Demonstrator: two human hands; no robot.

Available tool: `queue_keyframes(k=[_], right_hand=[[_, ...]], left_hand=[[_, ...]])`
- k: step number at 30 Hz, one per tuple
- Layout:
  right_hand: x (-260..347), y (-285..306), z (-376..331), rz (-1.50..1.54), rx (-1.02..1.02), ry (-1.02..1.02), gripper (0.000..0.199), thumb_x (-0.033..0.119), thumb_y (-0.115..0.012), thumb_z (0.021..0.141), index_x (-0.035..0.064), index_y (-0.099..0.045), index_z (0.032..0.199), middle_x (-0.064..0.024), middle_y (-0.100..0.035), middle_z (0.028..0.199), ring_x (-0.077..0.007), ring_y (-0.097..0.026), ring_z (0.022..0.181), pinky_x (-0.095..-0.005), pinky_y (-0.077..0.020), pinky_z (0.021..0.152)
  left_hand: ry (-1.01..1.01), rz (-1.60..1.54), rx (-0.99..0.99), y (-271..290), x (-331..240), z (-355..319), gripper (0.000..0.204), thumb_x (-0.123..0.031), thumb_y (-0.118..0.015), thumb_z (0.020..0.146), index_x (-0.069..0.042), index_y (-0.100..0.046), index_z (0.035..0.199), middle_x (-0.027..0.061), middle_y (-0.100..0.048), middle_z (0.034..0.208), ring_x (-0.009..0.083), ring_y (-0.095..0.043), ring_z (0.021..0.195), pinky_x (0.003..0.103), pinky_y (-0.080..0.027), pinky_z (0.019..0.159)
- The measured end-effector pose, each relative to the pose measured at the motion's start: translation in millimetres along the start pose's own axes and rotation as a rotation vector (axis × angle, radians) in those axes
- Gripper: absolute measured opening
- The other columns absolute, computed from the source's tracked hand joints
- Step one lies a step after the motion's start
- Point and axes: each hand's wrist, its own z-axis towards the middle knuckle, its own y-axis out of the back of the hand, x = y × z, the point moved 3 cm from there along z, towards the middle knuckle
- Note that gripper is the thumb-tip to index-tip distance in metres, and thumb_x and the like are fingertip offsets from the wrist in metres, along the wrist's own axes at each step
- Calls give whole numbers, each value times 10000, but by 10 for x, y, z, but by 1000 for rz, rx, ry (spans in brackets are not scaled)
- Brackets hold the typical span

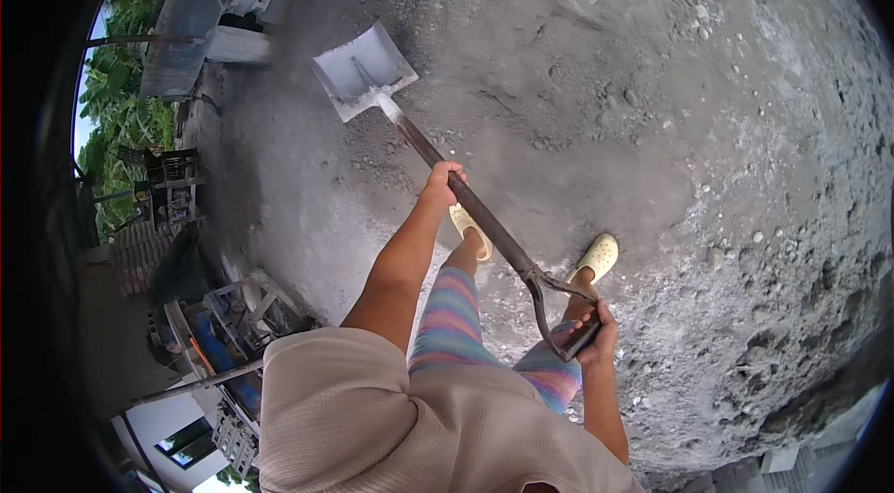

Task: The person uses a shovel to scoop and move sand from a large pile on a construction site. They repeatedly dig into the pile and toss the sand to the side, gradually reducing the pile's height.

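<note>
Hands: left hand (441,178) clamped mid-shaft, right hand (596,337) closed on the shovel (365,72) grip. Keep blade flat, low over the gravel (652,74); wide stance helps.

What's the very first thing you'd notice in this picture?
A long shovel crosses the middle, its grey blade lifted above a wide patch of grey cement mix. The left hand grips the shaft and the right hand holds the end handle. Below stand rainbow-striped trousers and pale yellow clogs.
</note>
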Motion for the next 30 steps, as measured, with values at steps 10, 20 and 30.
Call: queue_keyframes(k=[10, 20, 30], right_hand=[[1789, 884, -1768, -563, -764, 761, 251, 342, -487, 754, 117, -402, 682, 11, -337, 441, -82, -338, 301, -205, -292, 272], [1280, -1783, -64, -915, -588, 764, 276, 347, -548, 713, 103, -429, 661, 16, -351, 446, -67, -358, 340, -186, -298, 311], [-955, -1681, 1458, -567, -410, 677, 227, 230, -559, 728, 35, -449, 692, -39, -415, 454, -107, -387, 340, -206, -323, 324]], left_hand=[[726, -290, 252, -1530, 3431, -871, 181, -153, -570, 544, -129, -393, 510, 1, -386, 503, 154, -401, 458, 299, -362, 493], [650, -674, 296, -1127, 1325, 1076, 185, -133, -557, 581, -133, -387, 507, 1, -410, 457, 142, -429, 437, 300, -373, 479], [353, -421, 159, 878, 50, 2601, 204, -115, -553, 604, -117, -379, 500, 7, -393, 451, 158, -405, 436, 292, -360, 480]])
